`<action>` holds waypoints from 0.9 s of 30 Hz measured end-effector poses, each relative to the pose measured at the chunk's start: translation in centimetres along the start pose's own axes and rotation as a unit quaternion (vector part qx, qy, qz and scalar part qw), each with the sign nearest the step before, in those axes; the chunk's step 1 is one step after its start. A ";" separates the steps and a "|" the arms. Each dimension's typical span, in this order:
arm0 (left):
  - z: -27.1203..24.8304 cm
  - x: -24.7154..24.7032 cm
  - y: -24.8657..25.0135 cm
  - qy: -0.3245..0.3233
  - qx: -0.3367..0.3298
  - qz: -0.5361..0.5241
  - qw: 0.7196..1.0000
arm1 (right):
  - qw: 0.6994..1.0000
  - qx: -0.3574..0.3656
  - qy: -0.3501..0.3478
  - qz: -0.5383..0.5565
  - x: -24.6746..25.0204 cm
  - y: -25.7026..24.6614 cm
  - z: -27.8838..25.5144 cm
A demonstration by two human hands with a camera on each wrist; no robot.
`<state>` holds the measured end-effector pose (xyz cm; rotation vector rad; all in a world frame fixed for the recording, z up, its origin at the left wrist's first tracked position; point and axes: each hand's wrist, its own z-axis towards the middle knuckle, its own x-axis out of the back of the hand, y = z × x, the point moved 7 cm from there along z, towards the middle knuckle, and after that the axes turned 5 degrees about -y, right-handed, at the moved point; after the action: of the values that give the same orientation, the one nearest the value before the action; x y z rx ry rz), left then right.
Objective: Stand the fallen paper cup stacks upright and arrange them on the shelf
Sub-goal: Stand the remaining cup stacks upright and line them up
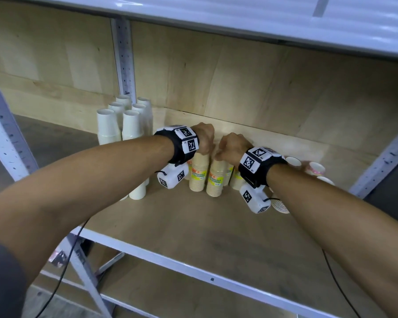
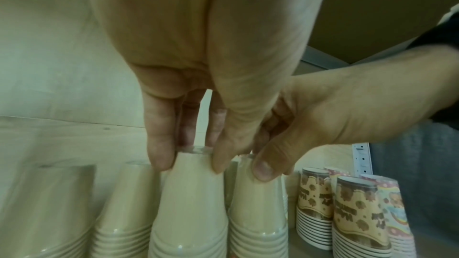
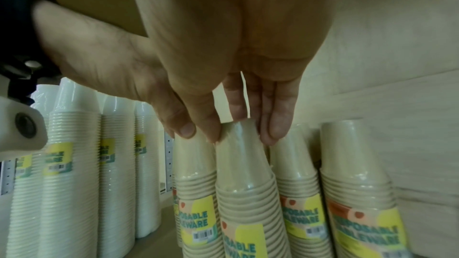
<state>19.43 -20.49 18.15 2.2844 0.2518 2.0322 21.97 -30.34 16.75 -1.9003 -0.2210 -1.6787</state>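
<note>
Several wrapped beige paper cup stacks with yellow labels stand upside down at the middle of the shelf [image 1: 193, 228]. My left hand [image 1: 205, 141] [image 2: 193, 162] pinches the top of one beige stack [image 1: 199, 173] [image 2: 191, 199] from above. Right beside it, my right hand [image 1: 229, 146] [image 3: 238, 136] pinches the top of the neighbouring beige stack [image 1: 216, 179] [image 3: 246, 180], which leans a little. In the right wrist view the left hand's thumb [image 3: 186, 130] rests on the left stack [image 3: 196, 166]. Both stacks' bases touch the shelf board.
Tall white cup stacks [image 1: 115, 127] [image 3: 72, 164] stand at the left by the shelf post [image 1: 124, 63]. Patterned cup stacks [image 2: 318, 207] [image 1: 315, 168] are at the right, one ribbed stack [image 1: 280, 205] lying under my right forearm. An upper shelf [image 1: 216, 17] hangs overhead.
</note>
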 end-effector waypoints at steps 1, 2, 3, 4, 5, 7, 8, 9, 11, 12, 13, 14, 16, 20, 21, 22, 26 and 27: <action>0.3 0.0 0.4 0.010 -0.001 0.002 1.000 | 1.000 -0.003 0.002 0.002 0.1 0.4 0.0; 0.5 0.0 0.7 0.023 -0.005 0.000 1.000 | 1.000 -0.004 0.002 0.003 0.0 0.7 0.1; 0.8 0.0 1.1 0.033 -0.012 -0.003 0.999 | 1.000 -0.005 0.001 0.004 0.0 1.0 0.1; 0.9 0.1 1.4 0.040 -0.016 -0.007 0.999 | 1.000 -0.002 0.000 0.006 0.0 1.2 0.2; 1.1 0.1 1.7 0.046 -0.022 -0.007 0.999 | 1.000 -0.001 0.001 0.006 0.0 1.3 0.2; 1.6 -0.2 2.2 0.037 -0.031 -0.011 0.999 | 1.000 -0.005 0.003 0.008 0.1 1.8 0.4; 1.9 -0.4 2.4 0.025 -0.033 -0.011 0.999 | 1.000 -0.008 0.003 0.008 0.1 2.1 0.6; 2.3 -0.7 2.4 0.024 -0.035 -0.010 0.999 | 1.000 -0.012 0.002 0.008 0.0 2.4 0.7; 2.5 -0.8 2.4 0.027 -0.035 0.017 0.999 | 1.000 -0.011 -0.001 0.007 -0.1 2.7 1.0; 2.7 -0.9 2.2 0.020 -0.026 0.023 0.999 | 1.000 -0.007 0.000 0.008 -0.2 2.9 1.1; 2.6 -0.9 2.3 0.028 -0.037 0.022 0.999 | 1.000 -0.003 0.000 0.009 -0.2 2.9 1.1; 2.9 -1.1 2.3 0.027 -0.038 0.025 0.999 | 1.000 0.001 0.001 0.011 -0.3 3.0 1.2; 3.0 -1.3 2.5 0.015 -0.045 0.021 0.999 | 1.000 0.004 0.003 0.011 -0.3 3.1 1.3; 3.3 -1.5 2.5 0.000 -0.027 0.002 1.000 | 1.000 -0.005 0.002 0.016 -0.3 3.4 1.5; 3.3 -1.5 2.4 -0.002 -0.027 -0.002 1.000 | 1.000 -0.008 0.001 0.015 -0.3 3.5 1.5; 3.4 -1.6 2.3 -0.004 -0.025 -0.005 1.000 | 1.000 -0.009 0.000 0.013 -0.3 3.5 1.5; 3.3 -1.4 2.1 -0.003 -0.030 -0.008 0.999 | 1.000 -0.019 -0.009 0.009 -0.2 3.6 1.7; 3.4 -1.4 2.0 -0.003 -0.032 -0.011 0.999 | 1.000 -0.024 -0.007 0.009 0.0 3.6 1.7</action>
<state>22.79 -22.46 16.72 2.2395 0.2085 1.9933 25.12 -32.38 15.53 -1.9440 -0.1719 -1.6728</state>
